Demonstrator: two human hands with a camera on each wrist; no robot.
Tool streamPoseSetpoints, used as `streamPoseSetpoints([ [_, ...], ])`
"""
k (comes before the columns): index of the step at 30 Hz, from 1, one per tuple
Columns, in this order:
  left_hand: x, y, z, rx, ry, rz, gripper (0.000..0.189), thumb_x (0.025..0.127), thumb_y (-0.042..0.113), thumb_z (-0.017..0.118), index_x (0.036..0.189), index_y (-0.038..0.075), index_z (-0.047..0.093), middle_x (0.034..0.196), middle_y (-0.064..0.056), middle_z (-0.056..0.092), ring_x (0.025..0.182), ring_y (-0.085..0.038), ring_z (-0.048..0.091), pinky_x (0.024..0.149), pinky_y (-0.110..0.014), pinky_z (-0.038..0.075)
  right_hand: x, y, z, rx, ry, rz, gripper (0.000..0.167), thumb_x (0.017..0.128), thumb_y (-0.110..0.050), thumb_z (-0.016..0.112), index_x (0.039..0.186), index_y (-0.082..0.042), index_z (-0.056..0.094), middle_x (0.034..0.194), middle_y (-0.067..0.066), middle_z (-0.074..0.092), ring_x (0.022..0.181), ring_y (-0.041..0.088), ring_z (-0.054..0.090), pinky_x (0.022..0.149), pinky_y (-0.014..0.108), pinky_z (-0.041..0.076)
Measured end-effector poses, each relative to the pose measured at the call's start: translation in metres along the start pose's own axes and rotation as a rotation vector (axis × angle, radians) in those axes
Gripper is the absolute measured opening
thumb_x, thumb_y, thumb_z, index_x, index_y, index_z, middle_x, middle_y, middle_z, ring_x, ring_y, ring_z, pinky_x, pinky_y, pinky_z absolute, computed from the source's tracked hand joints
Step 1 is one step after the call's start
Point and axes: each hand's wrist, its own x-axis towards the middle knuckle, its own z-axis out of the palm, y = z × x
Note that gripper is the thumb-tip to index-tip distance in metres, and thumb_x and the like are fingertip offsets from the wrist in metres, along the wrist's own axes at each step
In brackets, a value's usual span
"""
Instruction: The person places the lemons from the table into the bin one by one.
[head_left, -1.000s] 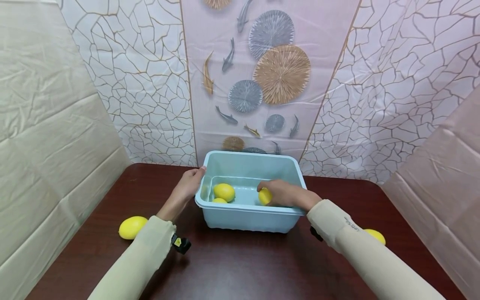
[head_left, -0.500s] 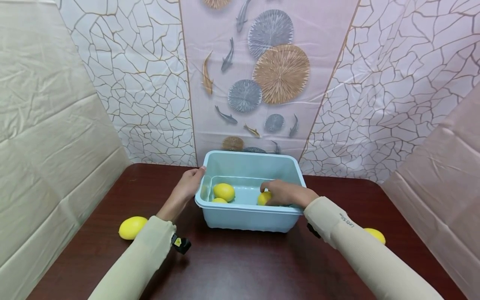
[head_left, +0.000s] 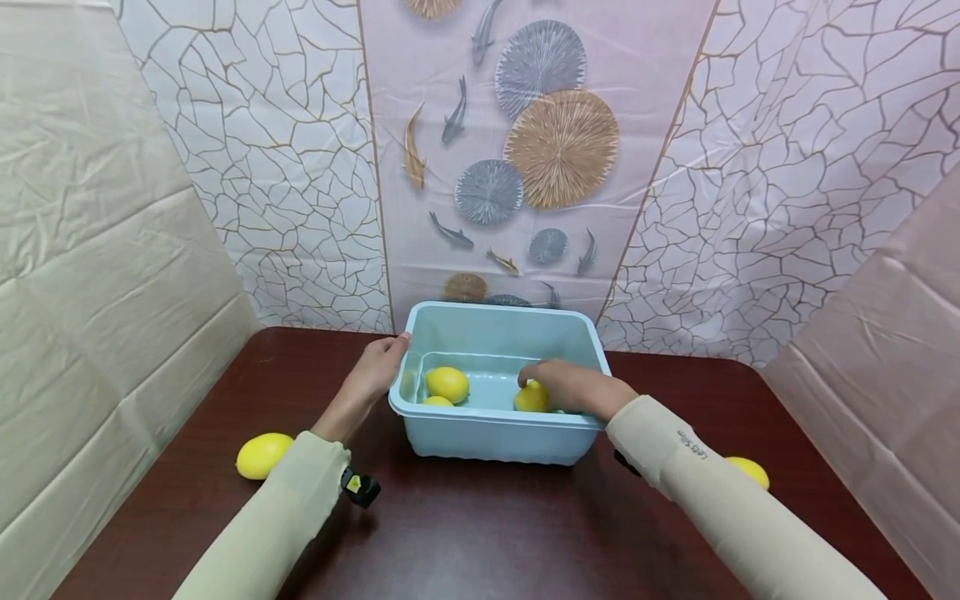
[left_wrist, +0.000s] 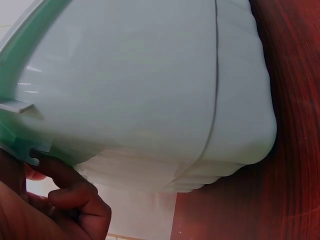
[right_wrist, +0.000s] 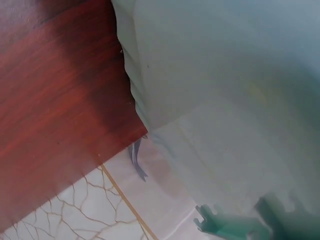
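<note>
Left hand [head_left: 373, 368] pinches the tub [head_left: 491, 438] at its left side; right hand [head_left: 573, 388] arches over one lemon [head_left: 529, 398] inside, pinching or not I can't tell; two lemons [head_left: 447, 383] sit left of it

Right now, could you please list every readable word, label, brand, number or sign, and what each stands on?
"LetsSl...": the right cream fabric sleeve; last letters too small to be sure.
Yellow mark on the small black device at the left cream fabric sleeve: too small to read.
No other text shows.
</note>
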Motion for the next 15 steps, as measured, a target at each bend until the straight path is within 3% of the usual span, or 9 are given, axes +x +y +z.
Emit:
streamPoseSetpoints([
  [5,0.000,0.000,-0.001,0.009,-0.003,0.003,0.062,0.114,0.044,0.038,0.151,-0.005,0.049,0.141,-0.026,0.059,0.121,-0.034,0.062,0.097,-0.037,0.055,-0.004,0.000,-0.002,-0.004,0.069,0.010,0.043,0.099,0.011,0.052,0.132,-0.007,0.072,0.125,0.011,0.071,0.108,0.025,0.063,0.101,0.045,0.052],
  [10,0.000,0.000,-0.002,0.020,-0.006,0.017,0.061,0.114,0.043,0.038,0.150,-0.005,0.050,0.139,-0.026,0.060,0.119,-0.033,0.063,0.091,-0.033,0.055,-0.013,-0.001,-0.009,-0.021,0.139,-0.020,0.033,0.098,0.007,0.064,0.128,-0.004,0.072,0.127,0.013,0.072,0.118,0.029,0.065,0.103,0.046,0.053],
  [15,0.002,0.001,-0.003,0.019,-0.024,0.012,0.062,0.114,0.042,0.037,0.154,-0.005,0.046,0.145,-0.025,0.057,0.126,-0.035,0.060,0.100,-0.039,0.053,-0.029,-0.002,-0.018,-0.018,0.224,0.002,0.030,0.097,0.000,0.072,0.127,-0.005,0.071,0.129,0.017,0.068,0.118,0.032,0.065,0.101,0.048,0.054],
])
